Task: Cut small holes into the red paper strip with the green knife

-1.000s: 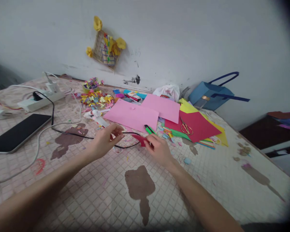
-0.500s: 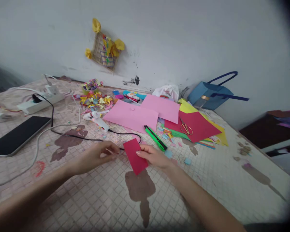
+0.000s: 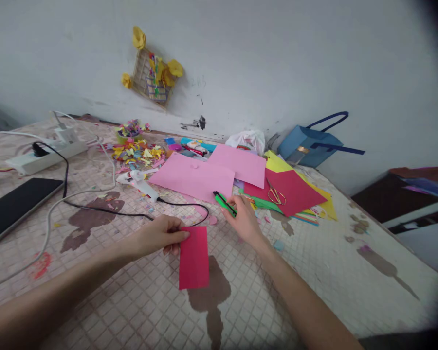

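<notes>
My left hand (image 3: 159, 236) pinches a red paper rectangle (image 3: 194, 260) by its upper left edge, thumb on top, the paper hanging toward me over the table. To the right, my right hand (image 3: 245, 222) has its fingers closed round a green utility knife (image 3: 224, 204) with a black slider; the knife's far end sticks out past the fingertips. Just beyond the hands lie two pink paper sheets (image 3: 193, 177). A white glue gun (image 3: 138, 183) rests behind my left hand, its black cord running between the hands.
Gold-handled scissors (image 3: 276, 196) lie on a red sheet (image 3: 299, 192). At the back are colourful paper scraps (image 3: 138, 153), a white plastic bag (image 3: 248, 141) and a blue bag (image 3: 306, 146). A phone (image 3: 20, 206) and a power strip (image 3: 47, 158) with cables occupy the left side.
The red paper has passed from my right hand to my left and now hangs more upright. My right hand has moved up and right and taken hold of the utility knife.
</notes>
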